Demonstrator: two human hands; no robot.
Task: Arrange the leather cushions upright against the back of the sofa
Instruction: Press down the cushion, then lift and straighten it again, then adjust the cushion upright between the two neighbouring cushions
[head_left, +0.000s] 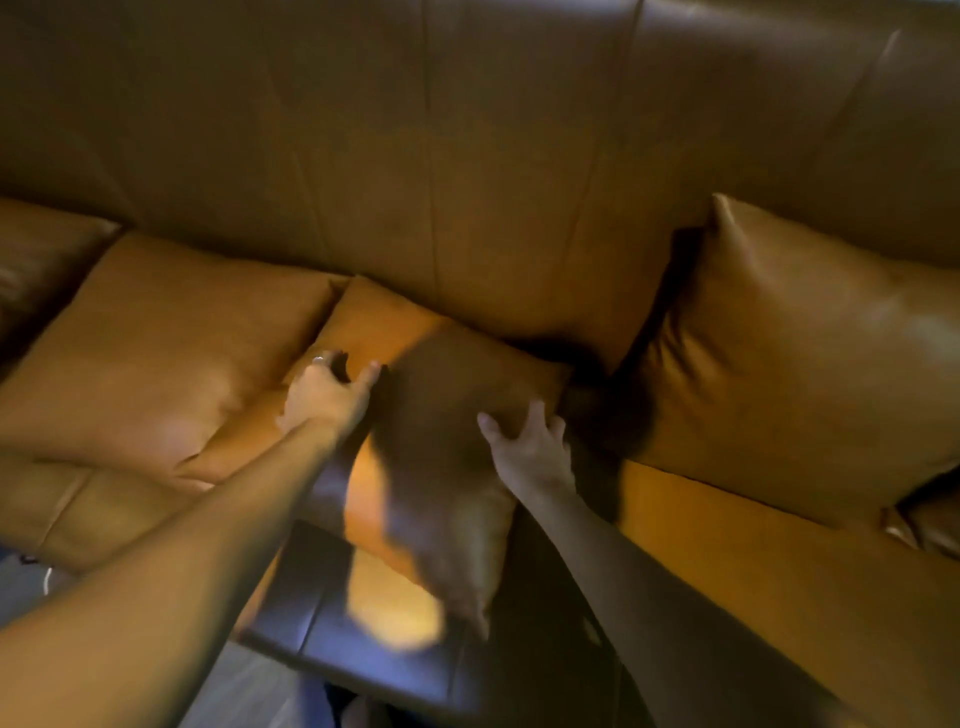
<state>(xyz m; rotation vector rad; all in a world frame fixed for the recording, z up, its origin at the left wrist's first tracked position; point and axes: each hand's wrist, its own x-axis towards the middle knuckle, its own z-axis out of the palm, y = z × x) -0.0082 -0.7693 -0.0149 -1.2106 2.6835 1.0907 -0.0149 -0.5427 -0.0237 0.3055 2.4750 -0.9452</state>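
Tan sofa back, blurred middle cushion, left hand gripping it, right hand spread

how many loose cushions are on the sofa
3 tan leather cushions: left cushion lying flat, middle cushion flat under both hands, right cushion upright against the back. Frame edges may hide more.

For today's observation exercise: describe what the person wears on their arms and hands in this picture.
Both forearms are bare, with no sleeves in view. The left hand wears a ring on one finger, pale and shiny; the blur hides its detail. The right hand shows no ring, watch or glove.
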